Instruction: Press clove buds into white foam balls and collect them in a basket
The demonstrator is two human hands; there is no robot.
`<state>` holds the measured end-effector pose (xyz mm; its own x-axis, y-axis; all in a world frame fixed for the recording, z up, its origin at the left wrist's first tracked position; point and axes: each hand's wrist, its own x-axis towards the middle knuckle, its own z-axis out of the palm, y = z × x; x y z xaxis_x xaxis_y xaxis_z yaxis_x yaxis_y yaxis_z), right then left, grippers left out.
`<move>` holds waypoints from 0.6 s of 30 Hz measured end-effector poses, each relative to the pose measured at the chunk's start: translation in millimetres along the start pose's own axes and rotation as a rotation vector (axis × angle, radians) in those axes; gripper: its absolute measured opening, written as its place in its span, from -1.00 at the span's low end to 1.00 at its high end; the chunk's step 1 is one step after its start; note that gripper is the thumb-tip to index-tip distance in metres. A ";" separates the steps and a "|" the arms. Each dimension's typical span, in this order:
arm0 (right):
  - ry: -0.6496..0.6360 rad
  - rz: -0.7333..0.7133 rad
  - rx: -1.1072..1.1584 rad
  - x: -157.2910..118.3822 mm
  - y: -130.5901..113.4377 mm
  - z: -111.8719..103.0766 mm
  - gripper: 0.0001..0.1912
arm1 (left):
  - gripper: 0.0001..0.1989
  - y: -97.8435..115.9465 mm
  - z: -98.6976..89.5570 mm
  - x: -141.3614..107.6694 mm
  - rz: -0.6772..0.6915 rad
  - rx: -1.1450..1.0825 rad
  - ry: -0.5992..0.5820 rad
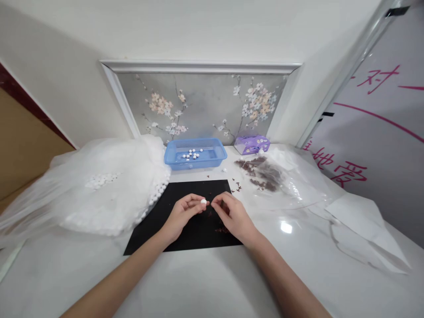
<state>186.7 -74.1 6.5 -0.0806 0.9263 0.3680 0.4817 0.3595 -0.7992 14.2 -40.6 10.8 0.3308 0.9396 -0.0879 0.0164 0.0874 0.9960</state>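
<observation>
Between the thumb and fingers of my left hand (182,214) is a small white ball (203,201). A tiny dark bit shows at the ball's right side. My right hand (233,216) is close by on the right, its thumb and index finger pinched together; whatever they hold is too small to make out. Both hands are above a black mat (185,243). Small reddish-brown pieces (222,230) lie on the mat beside my right hand. Past the mat stands a blue plastic basket (195,165) with several white balls inside.
A large clear bag of white balls (109,190) takes up the left side. On the right lie a plastic bag of brown pieces (265,174), loose brown bits (238,187) and white paper (367,229). A purple tissue pack (252,144) rests against the wall.
</observation>
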 end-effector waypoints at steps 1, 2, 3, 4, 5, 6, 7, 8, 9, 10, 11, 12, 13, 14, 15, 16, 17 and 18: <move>0.017 0.029 0.093 0.1 -1.6 1.2 -0.84 | -0.77 -0.5 0.3 -0.4 0.004 0.007 -0.021; 0.013 0.079 0.196 0.1 -3.2 2.1 -0.82 | -0.77 -1.0 0.6 -0.6 0.006 0.011 -0.036; -0.007 0.144 0.300 0.2 -4.7 2.7 -0.80 | -0.76 -1.4 0.8 -0.6 0.005 0.012 -0.043; -0.036 0.211 0.400 0.3 -6.2 3.0 -0.78 | -0.75 -1.9 1.0 -0.3 0.002 0.008 -0.044; -0.065 0.269 0.485 0.4 -7.5 3.0 -0.75 | -0.73 -2.2 1.1 0.1 -0.003 0.003 -0.039; -0.086 0.310 0.550 0.6 -8.5 2.8 -0.74 | -0.72 -2.6 1.2 0.6 -0.008 -0.003 -0.032; -0.094 0.333 0.593 0.8 -9.3 2.6 -0.72 | -0.72 -2.8 1.2 1.0 -0.012 -0.009 -0.027; -0.094 0.342 0.616 1.1 -9.8 2.4 -0.71 | -0.72 -3.0 1.1 1.4 -0.013 -0.011 -0.025; -0.091 0.343 0.624 1.3 -9.9 2.4 -0.71 | -0.73 -3.2 0.9 1.5 -0.012 -0.010 -0.028; -0.091 0.342 0.620 1.4 -9.8 2.5 -0.71 | -0.74 -3.3 0.7 1.5 -0.009 -0.006 -0.033; -0.094 0.339 0.613 1.4 -9.5 2.8 -0.71 | -0.74 -3.4 0.6 1.3 -0.005 0.000 -0.038; -0.099 0.335 0.606 1.3 -9.0 3.4 -0.71 | -0.75 -3.4 0.4 1.0 -0.001 0.007 -0.039; -0.103 0.332 0.600 1.2 -8.3 4.1 -0.71 | -0.75 -3.3 0.3 0.6 0.001 0.013 -0.037; -0.107 0.329 0.598 0.9 -7.4 4.9 -0.72 | -0.75 -3.3 0.2 0.3 0.003 0.018 -0.034; -0.108 0.327 0.601 0.6 -6.5 5.8 -0.72 | -0.76 -3.2 0.2 -0.1 0.005 0.021 -0.032; -0.107 0.325 0.610 0.2 -5.4 6.8 -0.73 | -0.77 -3.0 0.1 -0.3 0.007 0.020 -0.033; -0.105 0.323 0.619 -0.1 -4.3 7.9 -0.74 | -0.78 -2.9 0.1 -0.5 0.011 0.019 -0.036; -0.099 0.320 0.626 -0.5 -3.2 8.9 -0.74 | -0.79 -2.7 0.1 -0.7 0.015 0.018 -0.040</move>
<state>177.5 -74.7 4.6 -0.1126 0.9925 0.0482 -0.0948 0.0375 -0.9948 14.0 -41.5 8.2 0.3684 0.9268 -0.0731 0.0279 0.0676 0.9973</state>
